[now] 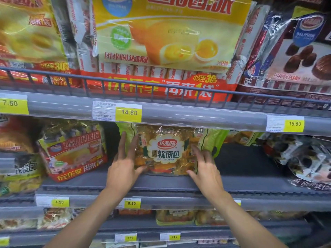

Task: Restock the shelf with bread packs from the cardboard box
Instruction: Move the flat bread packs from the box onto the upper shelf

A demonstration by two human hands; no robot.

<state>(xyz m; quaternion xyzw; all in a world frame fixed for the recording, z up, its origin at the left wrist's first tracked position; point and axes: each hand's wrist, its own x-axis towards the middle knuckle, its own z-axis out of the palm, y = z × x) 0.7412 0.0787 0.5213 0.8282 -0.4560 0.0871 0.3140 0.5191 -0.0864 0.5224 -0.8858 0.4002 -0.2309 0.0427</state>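
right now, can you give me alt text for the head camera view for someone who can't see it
Two bare hands, left hand and right hand, press on either side of a clear bread pack standing on the middle shelf of a shop rack. Bare shelf lies to its right, other snack bags to its left and above, with yellow price tags on the shelf edges.

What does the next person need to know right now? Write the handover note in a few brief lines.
Left hand: open, fingers spread flat on the left edge of the soft bread pack.
Right hand: open, fingers on the pack's right edge.
The pack stands upright on the middle shelf, label facing out, above the 9.90 price tag.
Done: this pack is on the shelf, apparently being squared up.
Left: bare shelf space to the pack's right looks unfilled. The cardboard box is out of view, so remaining stock is unknown.
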